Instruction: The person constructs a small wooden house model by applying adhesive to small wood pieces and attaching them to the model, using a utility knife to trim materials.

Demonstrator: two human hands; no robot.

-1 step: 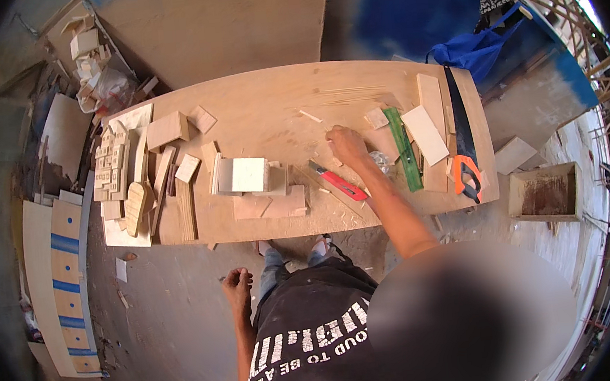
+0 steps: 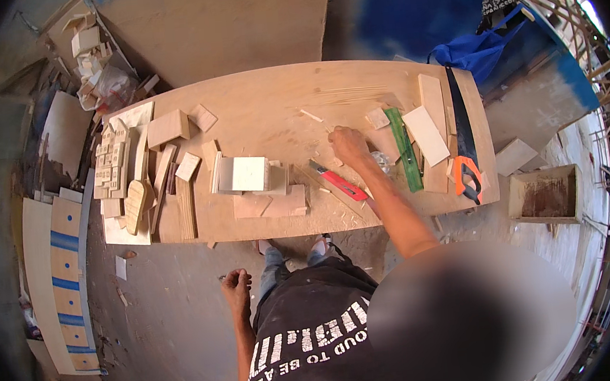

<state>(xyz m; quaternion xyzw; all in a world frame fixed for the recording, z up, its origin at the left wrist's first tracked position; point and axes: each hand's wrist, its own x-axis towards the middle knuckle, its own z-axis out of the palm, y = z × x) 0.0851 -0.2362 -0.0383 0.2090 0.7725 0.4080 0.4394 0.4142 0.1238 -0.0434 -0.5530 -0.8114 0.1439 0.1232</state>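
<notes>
Over the middle right of the wooden table (image 2: 281, 84), my right hand (image 2: 349, 144) rests low with its fingers curled down. What its fingertips hold, if anything, is hidden; a thin pale wood stick (image 2: 311, 116) lies just beyond them. Nearer me is a red utility knife (image 2: 343, 185), and to the right of the hand a green strip (image 2: 404, 149). My left hand (image 2: 236, 283) hangs in front of the table, beside my leg, its fingers curled closed around nothing I can make out. A small block-shaped wooden piece with a white top (image 2: 250, 173) stands at table centre.
A handsaw (image 2: 467, 172) with an orange and black handle lies along the right edge beside pale boards (image 2: 425, 135). At the left are a layered wooden building model (image 2: 110, 162) and several offcuts (image 2: 167, 128). A wooden box (image 2: 545, 195) stands on the right.
My right hand has shifted very slightly to the right. My left hand and the things on the table look the same.
</notes>
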